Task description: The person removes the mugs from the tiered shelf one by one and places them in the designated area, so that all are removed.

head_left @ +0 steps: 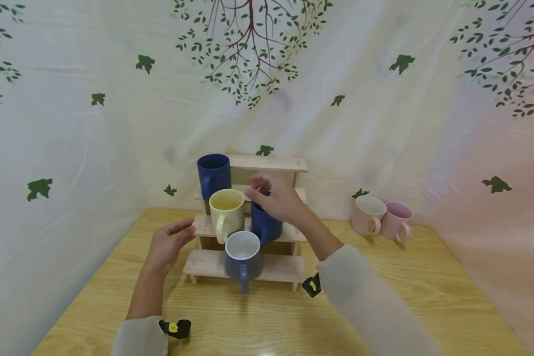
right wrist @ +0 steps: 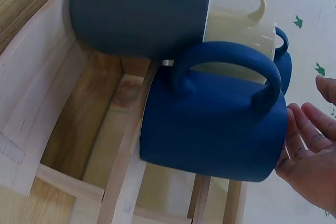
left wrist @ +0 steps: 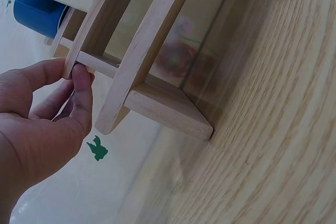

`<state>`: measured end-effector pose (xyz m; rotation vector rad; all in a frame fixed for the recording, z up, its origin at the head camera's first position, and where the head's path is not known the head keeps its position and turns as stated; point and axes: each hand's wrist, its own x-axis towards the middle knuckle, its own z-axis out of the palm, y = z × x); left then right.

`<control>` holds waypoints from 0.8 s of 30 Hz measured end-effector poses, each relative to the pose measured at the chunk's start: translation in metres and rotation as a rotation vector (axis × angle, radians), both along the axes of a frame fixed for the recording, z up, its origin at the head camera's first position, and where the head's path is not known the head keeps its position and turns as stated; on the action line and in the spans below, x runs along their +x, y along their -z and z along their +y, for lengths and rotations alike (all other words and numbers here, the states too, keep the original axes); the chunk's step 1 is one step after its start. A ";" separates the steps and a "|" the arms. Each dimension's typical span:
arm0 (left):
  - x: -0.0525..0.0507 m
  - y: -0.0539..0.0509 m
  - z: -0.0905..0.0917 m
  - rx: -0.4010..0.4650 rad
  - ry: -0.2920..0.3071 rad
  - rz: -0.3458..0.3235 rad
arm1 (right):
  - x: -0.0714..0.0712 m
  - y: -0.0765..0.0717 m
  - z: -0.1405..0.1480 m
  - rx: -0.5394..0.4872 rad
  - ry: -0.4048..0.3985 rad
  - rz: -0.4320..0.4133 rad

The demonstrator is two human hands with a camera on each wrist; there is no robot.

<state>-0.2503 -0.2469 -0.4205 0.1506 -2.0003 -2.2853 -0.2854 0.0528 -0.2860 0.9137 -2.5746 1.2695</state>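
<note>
A stepped wooden rack (head_left: 204, 262) holds several mugs. My left hand (head_left: 165, 245) pinches the left end of one of its shelves (left wrist: 71, 61) between thumb and fingers. My right hand (head_left: 278, 198) is at the rim of a dark blue mug (head_left: 267, 225) on the right of that same shelf; in the right wrist view the hand (right wrist: 312, 145) is beside the mug (right wrist: 215, 124), fingers spread loosely, not wrapped round it. Left of this mug stands a pale yellow mug (head_left: 228, 217). Below them is a grey-blue mug (head_left: 243, 262), and another dark blue mug (head_left: 214, 175) stands higher at the left.
At the back right of the wooden table (head_left: 396, 287), a pale pink mug (head_left: 366, 216) and a pink mug (head_left: 396, 222) stand side by side. Behind the rack hangs a light curtain (head_left: 338, 148) with printed leaves, which also runs along both sides.
</note>
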 end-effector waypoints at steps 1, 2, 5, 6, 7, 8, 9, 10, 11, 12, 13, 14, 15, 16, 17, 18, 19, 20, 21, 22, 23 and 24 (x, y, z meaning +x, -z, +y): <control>0.000 0.000 0.000 0.000 0.001 0.000 | 0.000 0.000 -0.002 0.005 -0.003 0.005; 0.000 0.000 -0.001 0.000 0.004 0.001 | 0.000 0.000 -0.005 0.009 -0.005 0.009; 0.002 0.000 -0.002 -0.004 0.005 0.002 | -0.001 -0.002 -0.013 0.020 -0.020 0.016; 0.002 0.000 -0.002 -0.005 0.007 0.004 | -0.001 -0.002 -0.015 0.022 -0.025 0.013; 0.001 0.000 -0.002 -0.005 0.007 0.003 | -0.001 -0.003 -0.018 0.025 -0.031 0.008; 0.002 0.000 -0.002 -0.004 0.009 0.004 | -0.001 -0.004 -0.020 0.028 -0.034 -0.001; 0.001 0.000 -0.002 -0.004 0.010 0.004 | -0.001 -0.005 -0.022 0.032 -0.039 -0.008; 0.001 0.000 -0.003 -0.005 0.011 0.002 | -0.001 -0.006 -0.025 0.036 -0.043 -0.015; 0.001 0.000 -0.003 -0.004 0.011 0.002 | -0.002 -0.007 -0.027 0.039 -0.045 -0.022; 0.001 0.000 -0.003 -0.005 0.015 0.004 | -0.002 -0.008 -0.029 0.040 -0.047 -0.029; 0.001 -0.001 -0.003 -0.004 0.015 0.003 | -0.002 -0.009 -0.032 0.043 -0.047 -0.036; 0.000 -0.001 -0.003 -0.004 0.017 0.003 | -0.003 -0.009 -0.034 0.043 -0.049 -0.044; 0.000 -0.001 -0.003 -0.004 0.017 0.002 | -0.004 -0.009 -0.037 0.042 -0.052 -0.053; 0.000 0.000 -0.003 -0.006 0.018 0.002 | -0.004 -0.009 -0.040 0.040 -0.053 -0.063; 0.000 0.000 -0.003 -0.006 0.019 0.002 | -0.005 -0.009 -0.042 0.039 -0.055 -0.070; 0.000 0.000 -0.004 -0.007 0.022 0.001 | -0.005 -0.009 -0.045 0.040 -0.055 -0.076; 0.000 0.000 -0.004 -0.008 0.019 -0.002 | -0.006 -0.009 -0.047 0.040 -0.056 -0.083; 0.000 0.000 -0.004 -0.010 0.021 -0.003 | -0.006 -0.009 -0.050 0.042 -0.056 -0.084; 0.000 0.000 -0.004 -0.011 0.021 -0.004 | -0.007 -0.008 -0.052 0.043 -0.056 -0.083; 0.000 0.000 -0.004 -0.013 0.022 -0.005 | -0.007 -0.008 -0.054 0.042 -0.057 -0.079; 0.000 0.000 -0.003 -0.013 0.020 -0.007 | -0.008 -0.008 -0.056 0.042 -0.056 -0.076; 0.000 0.000 -0.003 -0.014 0.020 -0.009 | -0.008 -0.008 -0.057 0.043 -0.055 -0.075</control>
